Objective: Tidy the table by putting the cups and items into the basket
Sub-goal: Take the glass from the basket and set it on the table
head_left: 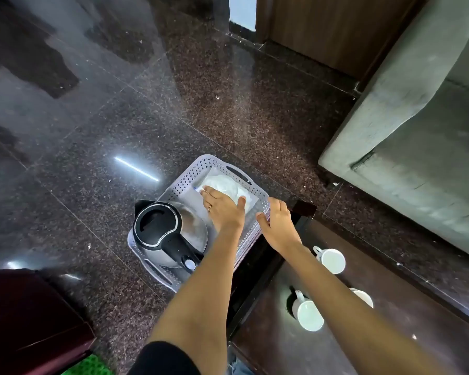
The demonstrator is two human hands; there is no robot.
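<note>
A pale perforated plastic basket [190, 174] stands on the floor beside the dark table [390, 315]. Inside it sit a steel kettle [171, 234] with a black lid and handle, and a clear bag of white items [222, 185]. My left hand [222, 209] lies flat on that bag, fingers straight. My right hand [278, 223] rests on the basket's right rim, fingers curled over it. Three white cups remain on the table: one [332, 259] near the edge, one [307, 312] lying toward me, one [363, 296] half hidden behind my right forearm.
A grey sofa [417, 131] stands at the right, close to the table's far side. Dark polished stone floor [119, 104] spreads around the basket. A dark red cabinet [25, 315] fills the lower left corner, and a wooden door [322, 28] is at the top.
</note>
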